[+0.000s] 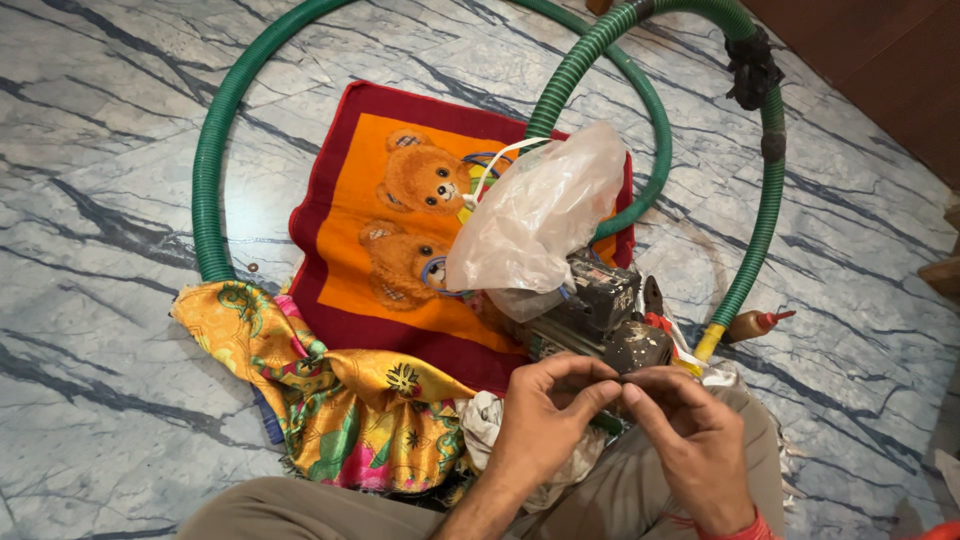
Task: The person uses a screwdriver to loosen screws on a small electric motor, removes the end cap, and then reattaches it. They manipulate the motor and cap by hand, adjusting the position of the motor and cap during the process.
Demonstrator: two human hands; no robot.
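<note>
Seated on a blue-veined marble floor (90, 420), we bring both hands together just in front of a grimy, dark machine body (600, 315), working a small dark part (618, 382) pinched between them. The left hand (545, 420) has thumb and forefinger closed on that part from one side; the right hand (690, 435) has its fingers curled and closed on it from the other. The part is too small and too covered to tell its kind.

The machine sits at the near edge of an orange and maroon cloth printed with 2 teddy bears (400, 215), with a crumpled clear plastic bag (540, 215) resting against its top. A green ribbed hose (215, 150) loops around the cloth in a wide ring, and a second run of it arcs down at the right to a yellow end fitting (708, 342). Beside that fitting lies a small brown squeeze bottle with a red nozzle (757, 322). A yellow patterned silk cloth (330, 385) is bunched at our left knee, and a pale rag (490, 420) lies under the left wrist.

For this fingertip work we judge it best to keep the part low over the lap and close to the machine, so a slip drops it onto cloth rather than stone, and to keep the 2 grips steady against each other while turning in short strokes.
</note>
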